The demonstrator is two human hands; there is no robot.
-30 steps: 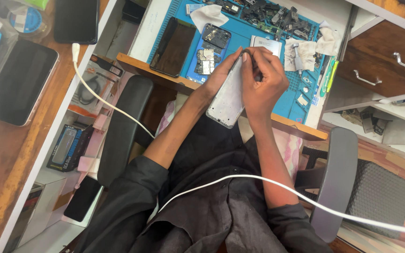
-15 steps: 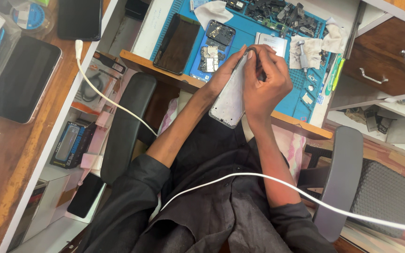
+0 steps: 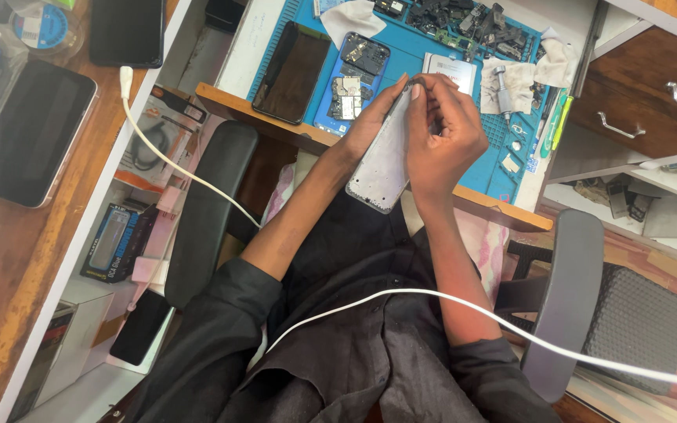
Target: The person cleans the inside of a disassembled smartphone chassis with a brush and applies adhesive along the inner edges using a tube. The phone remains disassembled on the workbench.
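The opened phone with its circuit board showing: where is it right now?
In the head view, the opened phone lies on the blue work mat, right of the black phone and just beyond the left hand.

Top end of phone frame (image 3: 384, 160) hidden behind right hand (image 3: 442, 135); small parts (image 3: 464, 19) at mat's far edge too tiny to identify; white cable (image 3: 511, 329) cut off.

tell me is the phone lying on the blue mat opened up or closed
Opened up: the phone on the blue mat has no back, so its boards and parts show.
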